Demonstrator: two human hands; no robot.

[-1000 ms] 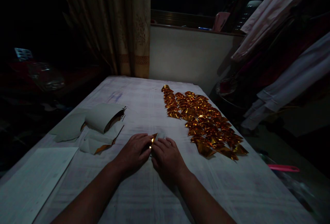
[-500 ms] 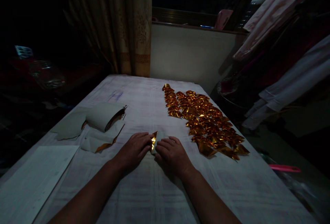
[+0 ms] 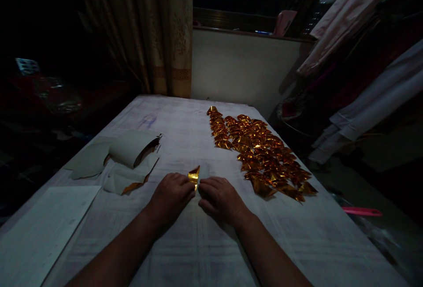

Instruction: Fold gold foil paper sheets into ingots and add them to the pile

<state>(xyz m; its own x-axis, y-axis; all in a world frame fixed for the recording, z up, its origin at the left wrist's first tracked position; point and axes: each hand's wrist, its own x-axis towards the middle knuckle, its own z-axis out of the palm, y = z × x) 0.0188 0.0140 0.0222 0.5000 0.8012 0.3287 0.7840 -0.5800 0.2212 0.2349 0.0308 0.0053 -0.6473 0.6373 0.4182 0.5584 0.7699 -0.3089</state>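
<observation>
A small piece of gold foil paper (image 3: 194,175), partly folded, lies between my two hands near the middle of the table. Its left part shows shiny gold and its right part the pale backing. My left hand (image 3: 172,196) has its curled fingers closed on the gold side. From the other side, my right hand (image 3: 218,199) grips the pale side with bent fingers; the fingertips are partly hidden. Beyond my right hand spreads a pile of folded gold foil pieces (image 3: 261,146). Left of my left hand lie curled sheets of foil paper (image 3: 127,148), pale side up.
A flat white sheet (image 3: 42,225) covers the table's near left corner. The table (image 3: 178,124) has a pale checked cloth. A curtain (image 3: 165,35) hangs behind it, clothes (image 3: 373,97) hang at the right, and a pink handle (image 3: 361,211) juts out beside the right edge.
My left hand has curled more and drawn slightly nearer to me, so more of the gold side shows. The right hand stays on the pale side, its fingers closer together.
</observation>
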